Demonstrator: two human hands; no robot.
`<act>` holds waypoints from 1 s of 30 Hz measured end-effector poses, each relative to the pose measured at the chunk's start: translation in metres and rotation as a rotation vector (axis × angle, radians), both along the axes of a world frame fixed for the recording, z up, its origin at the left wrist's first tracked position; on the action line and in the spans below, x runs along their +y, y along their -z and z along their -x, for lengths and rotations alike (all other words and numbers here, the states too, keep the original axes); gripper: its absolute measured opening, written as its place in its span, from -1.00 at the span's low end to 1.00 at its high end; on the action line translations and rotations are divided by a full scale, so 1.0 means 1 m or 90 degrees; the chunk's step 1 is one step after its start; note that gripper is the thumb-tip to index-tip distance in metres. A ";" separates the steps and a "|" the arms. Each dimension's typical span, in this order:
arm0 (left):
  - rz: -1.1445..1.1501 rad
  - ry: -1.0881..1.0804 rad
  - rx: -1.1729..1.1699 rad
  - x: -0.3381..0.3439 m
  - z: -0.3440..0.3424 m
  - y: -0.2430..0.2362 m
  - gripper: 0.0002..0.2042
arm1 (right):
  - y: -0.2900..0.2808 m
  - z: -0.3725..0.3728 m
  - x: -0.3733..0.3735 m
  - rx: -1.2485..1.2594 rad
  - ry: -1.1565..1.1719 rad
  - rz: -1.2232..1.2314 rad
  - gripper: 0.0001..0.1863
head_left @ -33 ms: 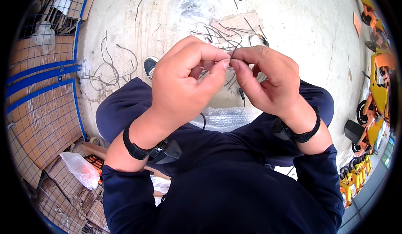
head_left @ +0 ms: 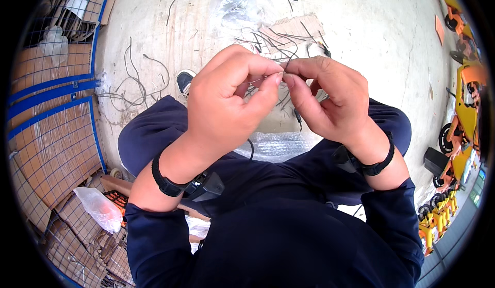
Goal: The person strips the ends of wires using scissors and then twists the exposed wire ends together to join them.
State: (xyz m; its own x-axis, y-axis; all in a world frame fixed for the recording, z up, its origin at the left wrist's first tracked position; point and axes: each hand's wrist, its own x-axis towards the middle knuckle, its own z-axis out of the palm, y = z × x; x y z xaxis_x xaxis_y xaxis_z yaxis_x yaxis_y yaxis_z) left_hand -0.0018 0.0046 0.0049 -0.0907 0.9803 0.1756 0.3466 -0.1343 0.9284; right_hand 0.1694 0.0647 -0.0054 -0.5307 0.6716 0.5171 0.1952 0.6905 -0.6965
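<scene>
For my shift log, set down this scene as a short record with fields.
Left hand: pinched closed on a thin strand
Right hand: pinched closed beside it, apparently on a dark cable
Wrists: a black band on each
Floor: loose cables, clear plastic, a torn cardboard piece
Left side: blue-framed mesh with cardboard behind
Right side: yellow-and-orange wheeled machines
Unclear: exact contact at the fingertips

Cables [head_left: 272,42] obstruct ahead; right hand [head_left: 335,94] could pass rightward.
</scene>
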 end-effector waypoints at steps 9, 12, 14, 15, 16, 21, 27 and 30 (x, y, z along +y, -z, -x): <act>-0.141 -0.012 0.174 0.003 -0.003 0.003 -0.89 | 0.004 0.004 -0.003 -0.018 0.049 -0.019 -0.86; -0.147 -0.019 0.160 0.004 -0.004 0.006 -0.89 | 0.005 0.007 -0.004 -0.016 0.066 -0.032 -0.88; -0.141 -0.024 0.155 0.004 -0.004 0.007 -0.90 | 0.005 0.007 -0.004 -0.021 0.066 -0.036 -0.89; -0.133 -0.024 0.156 0.003 -0.004 0.007 -0.90 | 0.004 0.006 -0.004 -0.027 0.061 -0.036 -0.90; -0.126 -0.025 0.156 0.003 -0.004 0.007 -0.91 | 0.004 0.006 -0.004 -0.033 0.057 -0.037 -0.90; -0.034 -0.013 0.068 0.002 -0.004 0.005 -0.96 | 0.003 0.007 -0.005 -0.044 0.067 -0.047 -0.90; 0.103 0.009 -0.103 -0.001 -0.002 0.005 -0.98 | 0.000 0.008 -0.005 -0.024 0.086 -0.023 -0.87; 0.197 0.015 -0.207 -0.001 -0.002 -0.002 -0.95 | 0.000 0.008 -0.004 -0.022 0.095 -0.029 -0.85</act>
State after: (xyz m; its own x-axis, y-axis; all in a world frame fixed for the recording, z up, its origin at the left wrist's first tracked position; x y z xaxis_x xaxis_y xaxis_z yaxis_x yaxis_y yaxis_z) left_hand 0.0004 0.0038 0.0073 -0.0692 0.9846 -0.1603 0.0310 0.1627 0.9862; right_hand 0.1614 0.0610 -0.0055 -0.4447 0.7208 0.5317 0.3206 0.6824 -0.6569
